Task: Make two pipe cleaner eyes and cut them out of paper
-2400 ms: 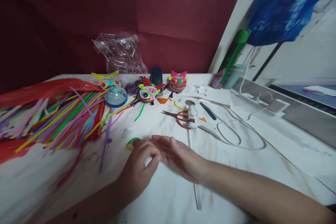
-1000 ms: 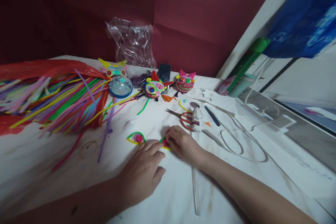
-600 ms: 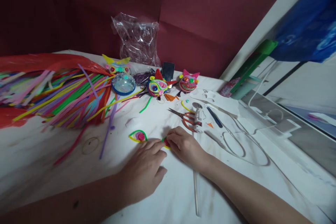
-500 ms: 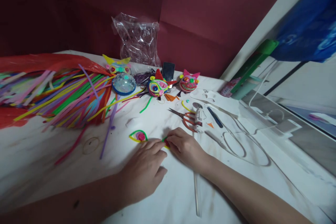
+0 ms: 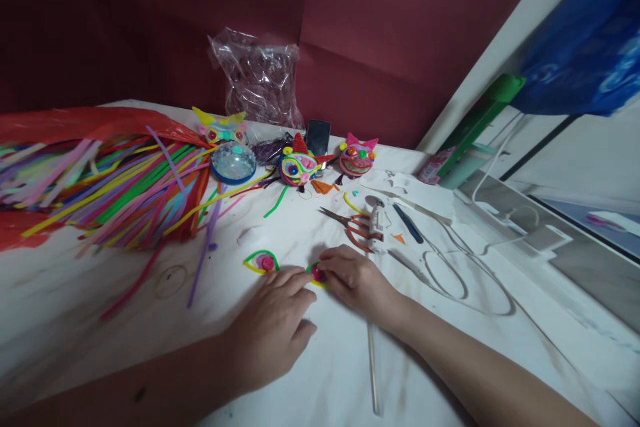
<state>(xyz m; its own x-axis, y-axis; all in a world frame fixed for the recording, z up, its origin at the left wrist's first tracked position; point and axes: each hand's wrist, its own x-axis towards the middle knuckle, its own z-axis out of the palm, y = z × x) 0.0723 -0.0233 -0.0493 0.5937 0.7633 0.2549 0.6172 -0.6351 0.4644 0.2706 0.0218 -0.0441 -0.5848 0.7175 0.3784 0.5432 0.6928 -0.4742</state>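
Observation:
Two eye shapes bent from green and yellow pipe cleaners lie on the white marbled table. The left eye shape (image 5: 267, 263) has a pink-red centre and rests by itself, just beyond my left hand (image 5: 273, 327). My left hand lies with its fingers stretched out, the fingertips at the edge of the right eye shape (image 5: 317, 273). On that shape my right hand (image 5: 356, 285) closes its thumb and fingers around the red centre; part of the shape is hidden beneath the fingers. A clear stick (image 5: 374, 373) lies under the right forearm.
Orange-handled scissors (image 5: 353, 230), a white tube (image 5: 377, 220) and a dark-blue tool (image 5: 408, 223) lie right, beside a looped cord (image 5: 463, 293). Pipe cleaners (image 5: 135, 200) heap left. Decorated animal heads (image 5: 357, 157), a clear dome (image 5: 233, 163), a phone (image 5: 318, 139) and a plastic bag (image 5: 260, 80) stand behind.
The right fingers have shifted slightly, and more of the red centre and yellow edge of the right eye shape shows. My left hand stays nearly in place; the view has tilted a little.

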